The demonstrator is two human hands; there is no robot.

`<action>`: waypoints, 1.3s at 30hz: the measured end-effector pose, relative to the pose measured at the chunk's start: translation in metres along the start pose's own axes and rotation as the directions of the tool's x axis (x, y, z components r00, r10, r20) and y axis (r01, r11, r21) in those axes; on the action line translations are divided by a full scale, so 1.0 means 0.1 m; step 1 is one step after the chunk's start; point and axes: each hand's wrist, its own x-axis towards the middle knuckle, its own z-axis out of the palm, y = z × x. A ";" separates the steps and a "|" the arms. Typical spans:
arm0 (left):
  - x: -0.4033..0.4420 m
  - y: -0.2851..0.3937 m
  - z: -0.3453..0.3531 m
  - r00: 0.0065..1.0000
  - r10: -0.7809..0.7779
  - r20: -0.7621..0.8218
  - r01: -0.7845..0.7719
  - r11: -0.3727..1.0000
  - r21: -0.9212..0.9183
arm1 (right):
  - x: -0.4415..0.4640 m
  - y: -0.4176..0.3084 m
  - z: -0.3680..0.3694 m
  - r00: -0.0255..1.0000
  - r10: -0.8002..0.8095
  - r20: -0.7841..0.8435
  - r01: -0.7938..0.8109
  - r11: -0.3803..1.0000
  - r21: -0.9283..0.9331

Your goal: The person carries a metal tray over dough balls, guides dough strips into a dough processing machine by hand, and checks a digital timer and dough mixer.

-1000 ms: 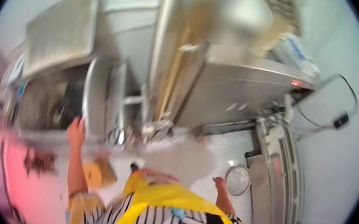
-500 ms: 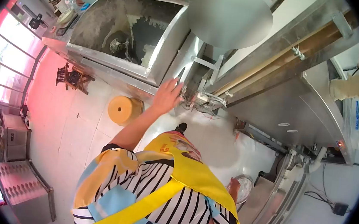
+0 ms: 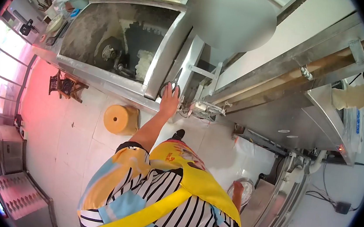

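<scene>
A pair of scissors (image 3: 177, 76) with dark loop handles lies along the metal ledge beside the metal basin. My left hand (image 3: 169, 101) reaches forward to it, with its fingers closed at the loops. Low on the right, partly behind the yellow apron (image 3: 214, 189), my right hand (image 3: 238, 190) is at the rim of a round bowl (image 3: 246, 194). Whitish contents show in this bowl. The right fingers are mostly hidden but seem wrapped on the rim.
The metal basin (image 3: 153, 73), with fittings inside, stands ahead. An orange stool (image 3: 121, 119) and a small wooden chair (image 3: 66, 85) are on the floor to the left. A metal frame (image 3: 277, 79) and panel (image 3: 292, 108) fill the right, with cables (image 3: 323, 195) on the wall.
My left hand has come down onto the scissor handles, its fingers drawn closer together. The view has shifted slightly. My right hand stays at the bowl.
</scene>
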 end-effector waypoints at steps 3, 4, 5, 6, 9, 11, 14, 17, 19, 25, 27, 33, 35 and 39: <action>0.13 0.07 -0.01 0.996 -0.083 0.031 0.084 0.995 -0.056 | 0.11 0.36 -0.01 0.998 0.058 0.025 -0.059 0.998 0.024; 0.15 0.13 -0.09 0.993 -0.106 0.057 0.111 0.989 -0.099 | 0.16 0.49 0.02 0.998 0.042 0.047 -0.044 0.998 0.049; 0.15 0.08 0.05 0.997 -0.013 -0.077 0.006 0.996 -0.087 | 0.19 0.56 0.00 0.999 0.023 0.040 -0.026 0.996 0.089; 0.09 -0.02 0.23 0.975 0.083 -0.208 -0.102 0.991 -0.081 | -0.02 0.29 -0.01 0.998 -0.060 0.033 0.062 0.996 -0.058; 0.10 0.04 0.11 0.999 0.019 -0.030 -0.019 1.000 -0.004 | -0.07 -0.08 0.07 0.993 -0.032 -0.115 0.020 0.995 -0.102; 0.13 0.14 -0.12 0.997 0.070 0.017 -0.071 0.997 0.032 | 0.00 -0.32 0.05 0.967 -0.224 -0.125 0.190 0.952 -0.241; 0.21 0.37 -0.37 0.974 0.218 0.055 -0.216 0.975 -0.043 | 0.16 -0.76 0.06 0.966 -0.109 -0.235 0.112 0.994 -0.002; 0.27 0.56 -0.45 0.933 0.348 0.093 -0.339 0.935 -0.098 | 0.14 -1.51 0.00 0.943 -0.173 -0.285 0.181 0.983 0.001; 0.29 0.57 -0.35 0.928 0.334 0.167 -0.320 0.941 -0.109 | 0.23 -1.89 -0.03 0.898 -0.283 -0.338 0.298 0.955 -0.009; 0.36 0.37 -0.09 0.900 0.069 0.430 -0.112 0.991 0.076 | 0.10 -3.72 -0.75 0.564 -0.578 -0.590 0.671 0.737 -0.081; 0.31 0.22 0.02 0.921 0.109 0.373 -0.138 0.989 0.053 | -0.01 -4.34 -1.15 0.349 -0.727 -0.592 0.721 0.611 -0.326; 0.40 0.34 -0.14 0.894 -0.149 0.423 0.118 0.988 0.098 | 0.30 -5.70 -2.18 -0.019 -0.930 -0.366 0.495 0.309 -0.812; 0.33 0.26 0.03 0.928 -0.137 0.345 0.101 0.987 0.121 | 0.38 -6.07 -2.44 -0.062 -0.963 -0.264 0.368 0.224 -0.902; 0.15 0.47 -0.03 0.961 -0.157 0.229 0.140 0.986 0.092 | 0.60 -6.51 -2.84 -0.065 -0.995 -0.078 0.147 0.068 -0.987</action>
